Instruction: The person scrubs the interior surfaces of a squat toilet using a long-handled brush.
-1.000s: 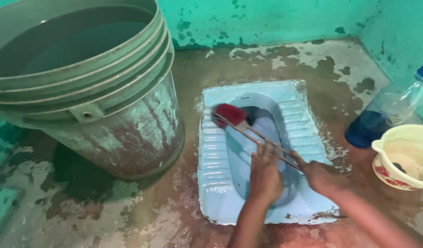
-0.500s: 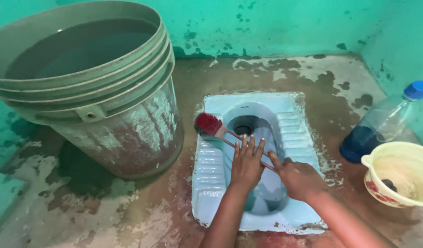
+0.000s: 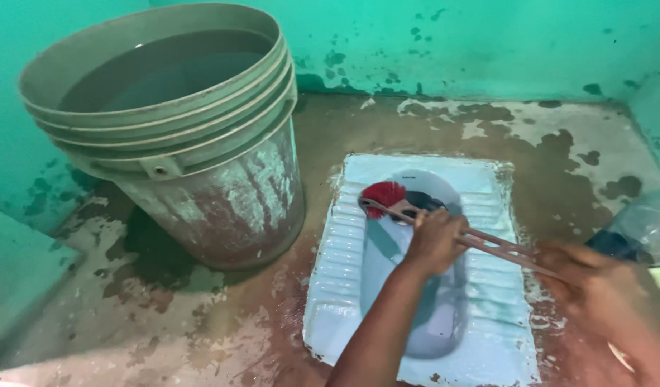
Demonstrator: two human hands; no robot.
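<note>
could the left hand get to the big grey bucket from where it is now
Probably yes: the left hand is on the brush handle over the blue squat pan, and only bare wet floor lies between it and the bucket.

A big grey bucket (image 3: 172, 136) full of water stands on the wet brown floor (image 3: 222, 315), just beside the blue pan. Behind it is a green wall (image 3: 488, 43) with dark spots. At the right edge sits a clear plastic bottle (image 3: 642, 229) with dark blue liquid inside.

Bucket (image 3: 179, 136) stands left of the squat pan (image 3: 423, 272) (brush (image 3: 387, 197) in its bowl).
</note>
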